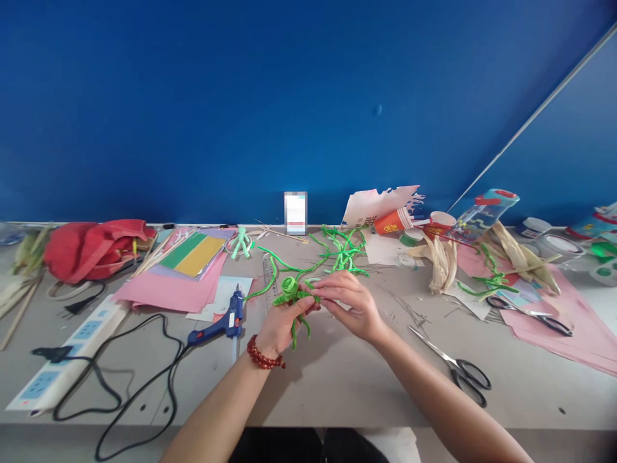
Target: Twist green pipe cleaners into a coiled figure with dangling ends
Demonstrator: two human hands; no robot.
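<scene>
My left hand (pixel 284 321), a red bead bracelet at its wrist, is closed around a green pipe cleaner figure (pixel 288 289) with a coiled top and dangling ends. My right hand (pixel 349 302) pinches the figure's right side, thumb and fingertips together. Behind my hands lies a tangle of loose green pipe cleaners (pixel 344 247), and one long strand curves off to the left. A blue glue gun (pixel 222 321) rests on the table left of my left hand. To the right of my right forearm lie black-handled scissors (pixel 457 370).
A white power strip (pixel 72 354) and looping black cable (pixel 171 379) occupy the left. Pink sheets (pixel 168 283) and a red bag (pixel 96 247) lie behind them. Paper cups (pixel 393 222), corn husks (pixel 441 263) and a second pair of scissors (pixel 530 314) are at the right.
</scene>
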